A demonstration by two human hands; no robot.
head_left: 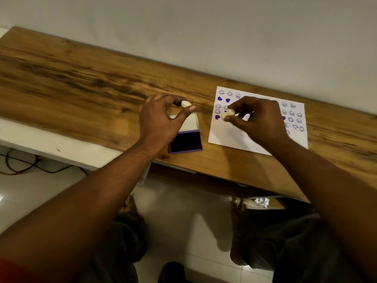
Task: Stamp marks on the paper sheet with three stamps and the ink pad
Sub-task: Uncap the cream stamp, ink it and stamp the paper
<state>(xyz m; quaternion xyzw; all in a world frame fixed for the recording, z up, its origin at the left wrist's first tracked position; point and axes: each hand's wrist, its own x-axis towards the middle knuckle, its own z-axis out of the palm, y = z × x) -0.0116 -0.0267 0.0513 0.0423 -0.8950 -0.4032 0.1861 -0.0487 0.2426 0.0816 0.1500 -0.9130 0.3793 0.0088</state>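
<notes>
A white paper sheet (228, 133) lies on the wooden table, covered with several purple smiley and heart marks. My right hand (257, 119) hovers over its left part and pinches a small pale round stamp (228, 114) between thumb and fingers. To the left stands the open purple ink pad (185, 141), its dark pad facing up and its white lid raised behind. My left hand (161, 117) is above the lid, fingers curled around a small white round stamp (186, 103) that sits on the table beyond it; whether it grips the stamp is unclear. No third stamp shows.
The wooden table (81, 82) runs along a white wall. Its front edge crosses just below the ink pad and the sheet. Under the table are my legs and bare feet, a tiled floor and a dark cable (20, 166) at the left.
</notes>
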